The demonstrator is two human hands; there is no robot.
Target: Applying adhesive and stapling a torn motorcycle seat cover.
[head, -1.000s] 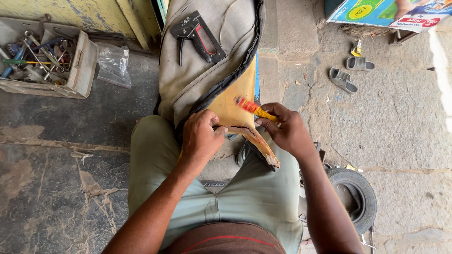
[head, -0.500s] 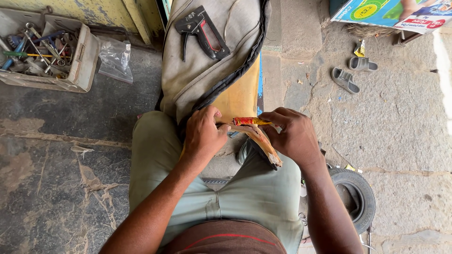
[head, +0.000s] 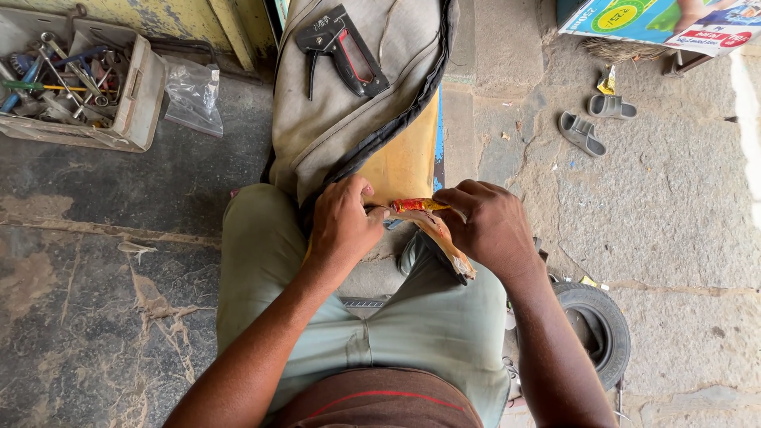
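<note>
Seat cover (head: 349, 103), grey fabric with a black piped edge, lies draped over a yellow foam seat base (head: 404, 162) that rests against my knees. I see my left hand (head: 342, 226) pinching the cover's edge just at the near end of the foam, fingers curled tight on the fabric. My right hand (head: 491, 230) has its grip closed around a small orange-and-red tube (head: 416, 205), held level between the two hands, its tip meeting the left thumb. A worn strip of tan material (head: 448, 242) hangs down from under the tube across my right thigh. On top of the cover, farther from me, sits a black staple gun (head: 345, 47). To the left, on the stone floor (head: 119, 301), stand a tray of hand tools (head: 79, 79) and a clear plastic bag (head: 194, 95) just beside it. A pair of grey sandals (head: 594, 119) lies to the right, and a small tyre (head: 594, 329) sits by my right leg.
</note>
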